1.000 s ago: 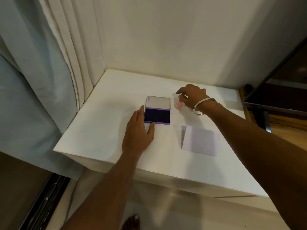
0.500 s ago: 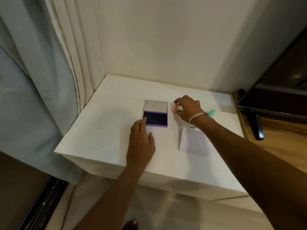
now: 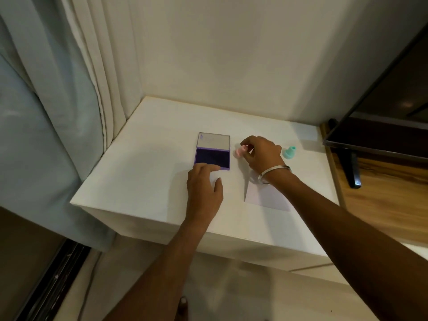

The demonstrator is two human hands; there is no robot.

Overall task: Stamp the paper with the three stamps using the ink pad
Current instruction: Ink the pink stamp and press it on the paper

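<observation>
An open purple ink pad lies on the white table, lid folded back, dark pad showing. My left hand rests flat on the table, its fingertips touching the pad's near edge. My right hand, with a metal bangle on the wrist, pinches a pink stamp just right of the pad. A teal stamp stands on the table beyond my right hand. A white sheet of paper lies under my right wrist, partly hidden by the forearm. No third stamp is visible.
A wall stands behind the table and curtains hang at its left. A dark screen on a stand sits on a wooden surface at the right. The table's front edge drops to the floor.
My right hand has closed on the pink stamp and tilted it toward the ink pad. The teal stamp has come into view. My left hand slid slightly back along the pad's near edge.
</observation>
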